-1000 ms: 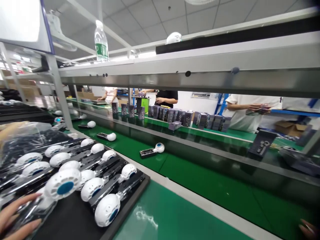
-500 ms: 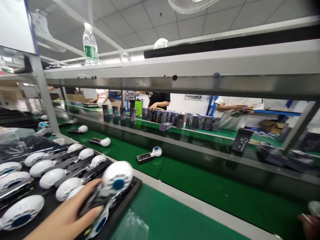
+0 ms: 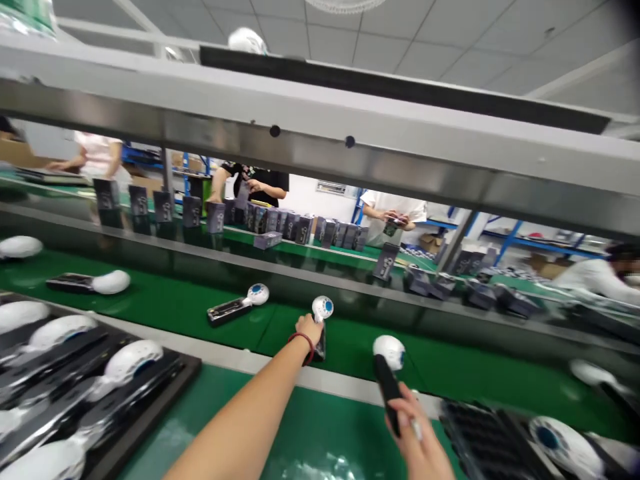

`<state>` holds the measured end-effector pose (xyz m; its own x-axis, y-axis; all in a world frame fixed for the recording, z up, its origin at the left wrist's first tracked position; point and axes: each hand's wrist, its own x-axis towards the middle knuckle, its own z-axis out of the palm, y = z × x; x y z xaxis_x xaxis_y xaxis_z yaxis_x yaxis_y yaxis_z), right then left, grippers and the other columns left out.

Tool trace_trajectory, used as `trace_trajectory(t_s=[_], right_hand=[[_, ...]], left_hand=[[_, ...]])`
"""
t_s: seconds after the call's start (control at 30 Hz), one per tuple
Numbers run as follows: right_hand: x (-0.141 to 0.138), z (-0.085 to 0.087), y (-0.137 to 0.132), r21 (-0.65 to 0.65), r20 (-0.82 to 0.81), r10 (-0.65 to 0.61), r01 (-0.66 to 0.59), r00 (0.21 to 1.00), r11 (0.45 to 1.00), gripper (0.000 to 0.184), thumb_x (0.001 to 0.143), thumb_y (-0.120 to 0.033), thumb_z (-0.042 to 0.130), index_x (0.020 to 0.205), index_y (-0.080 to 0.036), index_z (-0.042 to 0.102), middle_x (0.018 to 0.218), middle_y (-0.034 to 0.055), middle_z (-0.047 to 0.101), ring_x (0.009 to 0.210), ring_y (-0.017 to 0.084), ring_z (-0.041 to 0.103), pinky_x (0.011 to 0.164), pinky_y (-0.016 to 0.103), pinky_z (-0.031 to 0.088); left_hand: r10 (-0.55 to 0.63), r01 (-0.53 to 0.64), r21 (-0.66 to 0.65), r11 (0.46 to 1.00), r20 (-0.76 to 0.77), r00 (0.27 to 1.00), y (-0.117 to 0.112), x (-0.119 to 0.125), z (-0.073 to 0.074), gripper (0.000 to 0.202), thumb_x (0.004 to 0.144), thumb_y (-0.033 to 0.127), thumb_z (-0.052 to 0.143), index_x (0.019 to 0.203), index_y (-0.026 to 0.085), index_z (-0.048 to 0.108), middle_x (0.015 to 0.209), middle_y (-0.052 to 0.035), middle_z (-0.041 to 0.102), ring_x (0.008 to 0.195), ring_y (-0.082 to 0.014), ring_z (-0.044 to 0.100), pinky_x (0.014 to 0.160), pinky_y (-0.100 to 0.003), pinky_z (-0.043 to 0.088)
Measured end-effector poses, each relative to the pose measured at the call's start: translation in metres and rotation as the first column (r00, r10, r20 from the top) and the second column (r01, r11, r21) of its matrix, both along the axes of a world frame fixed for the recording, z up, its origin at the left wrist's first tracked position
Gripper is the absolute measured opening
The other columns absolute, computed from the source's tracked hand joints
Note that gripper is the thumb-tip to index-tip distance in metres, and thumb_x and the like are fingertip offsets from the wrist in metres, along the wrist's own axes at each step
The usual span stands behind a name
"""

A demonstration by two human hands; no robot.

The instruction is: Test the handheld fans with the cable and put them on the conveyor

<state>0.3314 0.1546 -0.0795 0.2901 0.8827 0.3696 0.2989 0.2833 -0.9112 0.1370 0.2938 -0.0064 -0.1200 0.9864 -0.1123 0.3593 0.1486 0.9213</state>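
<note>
My left hand (image 3: 309,328), with a red band on its wrist, reaches out over the green belt. Its fingers are closed on a small device (image 3: 323,307) with a round white head, a blue centre and a dark handle. Nearer to me, my right hand (image 3: 419,430) grips a second such device (image 3: 386,383) by its black handle, white head pointing away. A small pale object shows by the right fingers, too little to name. Left of my left hand, another device (image 3: 233,310) lies on the belt, its handle open to view.
A dark tray (image 3: 185,373) holds several devices at the left. A black ribbed tray (image 3: 475,433) and another device (image 3: 565,443) are at the lower right. Small dark boxes (image 3: 385,261) stand beyond the belt. A metal shelf beam (image 3: 300,140) crosses overhead. Several co-workers work across.
The view has swung right. My left hand has gone from the tray to the belt with a device. My right hand, barely seen at the edge before, is now in view with another device.
</note>
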Motion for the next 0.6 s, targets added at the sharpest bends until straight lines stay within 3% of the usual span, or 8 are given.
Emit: trace_trajectory(t_s=[0.07, 0.13, 0.23, 0.3, 0.4, 0.53, 0.6], right_hand=[[-0.017, -0.002, -0.017, 0.059, 0.149, 0.021, -0.030, 0.989, 0.998, 0.027, 0.083, -0.043, 0.044, 0.084, -0.021, 0.059, 0.123, 0.0105, 0.042, 0.115, 0.029, 0.036, 0.090, 0.045, 0.036], [-0.028, 0.002, -0.028, 0.040, 0.237, 0.047, -0.059, 0.970, 0.997, 0.020, 0.086, -0.035, 0.040, 0.087, -0.023, 0.057, 0.126, 0.0095, 0.040, 0.115, 0.026, 0.036, 0.088, 0.042, 0.040], [-0.035, 0.013, -0.035, 0.021, 0.351, 0.089, -0.103, 0.932, 0.994, 0.019, 0.088, -0.023, 0.035, 0.092, -0.024, 0.054, 0.129, 0.0091, 0.036, 0.117, 0.021, 0.035, 0.087, 0.036, 0.041], [-0.036, 0.019, -0.039, 0.012, 0.441, 0.136, -0.157, 0.887, 0.987, 0.022, 0.086, -0.017, 0.034, 0.094, -0.023, 0.054, 0.131, 0.0093, 0.033, 0.117, 0.020, 0.034, 0.088, 0.036, 0.040], [-0.039, 0.031, -0.048, -0.016, 0.603, 0.248, -0.299, 0.758, 0.954, 0.030, 0.080, -0.008, 0.033, 0.096, -0.020, 0.055, 0.135, 0.0084, 0.026, 0.120, 0.024, 0.029, 0.090, 0.039, 0.038], [-0.042, 0.048, -0.063, -0.121, 0.745, 0.429, -0.530, 0.510, 0.839, 0.037, 0.067, 0.000, 0.034, 0.092, -0.016, 0.057, 0.134, 0.0054, 0.031, 0.125, 0.028, 0.012, 0.093, 0.040, 0.035], [-0.040, 0.051, -0.069, -0.127, 0.722, 0.487, -0.599, 0.491, 0.791, 0.036, 0.068, -0.001, 0.034, 0.090, -0.018, 0.057, 0.131, 0.0031, 0.036, 0.125, 0.027, 0.013, 0.093, 0.038, 0.034]], left_hand=[[-0.009, 0.007, 0.049, 0.999, 0.032, 0.999, 0.002, 0.012, -0.002, 0.030, 0.080, 0.026, 0.050, 0.109, 0.017, 0.048, 0.120, -0.0071, 0.045, 0.105, -0.0223, 0.046, 0.086, -0.045, 0.038], [-0.035, 0.027, 0.089, 0.996, 0.088, 0.995, -0.005, 0.023, -0.001, 0.031, 0.081, 0.027, 0.049, 0.111, 0.018, 0.047, 0.125, -0.0071, 0.041, 0.109, -0.0234, 0.042, 0.089, -0.046, 0.035], [-0.110, 0.101, 0.054, 0.993, 0.216, 0.970, -0.036, 0.039, 0.001, 0.029, 0.081, 0.033, 0.046, 0.105, 0.017, 0.050, 0.118, -0.0072, 0.047, 0.103, -0.0214, 0.047, 0.086, -0.044, 0.038], [-0.166, 0.187, -0.028, 0.982, 0.336, 0.927, -0.065, 0.047, 0.003, 0.033, 0.080, 0.042, 0.044, 0.096, 0.014, 0.053, 0.099, -0.0062, 0.056, 0.087, -0.0185, 0.054, 0.076, -0.039, 0.044], [-0.160, 0.269, -0.128, 0.955, 0.542, 0.825, -0.101, 0.052, 0.006, 0.041, 0.076, 0.054, 0.041, 0.090, 0.016, 0.048, 0.070, 0.0007, 0.055, 0.063, -0.0134, 0.056, 0.059, -0.031, 0.047], [-0.021, 0.216, -0.191, 0.957, 0.701, 0.713, -0.123, 0.041, 0.007, 0.040, 0.068, 0.057, 0.050, 0.084, 0.021, 0.043, 0.061, 0.0055, 0.049, 0.054, -0.0098, 0.054, 0.051, -0.022, 0.045], [0.047, 0.197, -0.247, 0.949, 0.728, 0.684, -0.127, 0.030, 0.006, 0.045, 0.065, 0.062, 0.048, 0.077, 0.019, 0.046, 0.058, 0.0040, 0.050, 0.047, -0.0098, 0.052, 0.043, -0.021, 0.042]])
